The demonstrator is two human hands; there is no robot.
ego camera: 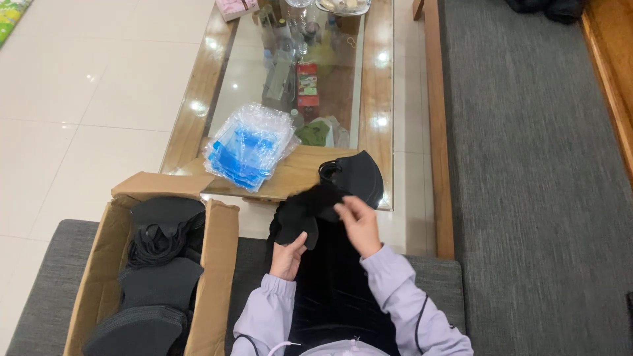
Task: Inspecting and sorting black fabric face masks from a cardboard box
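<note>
A single head-worn view looks steeply down, close over the lap, toward the glass-topped table [376,99].

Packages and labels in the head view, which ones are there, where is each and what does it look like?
Cardboard box: on the grey seat at the person's left, open, brown, full of black masks.
Stack of plastic bags: on the glass table's near edge, clear with blue panels.
Red carton: mid-table, upright, red and green.
Pink box: table's far end, small.

A brown cardboard box of black face masks [151,264] is cut off at the bottom edge, while small cluttered items under the glass tabletop [297,59] blur together.
</note>
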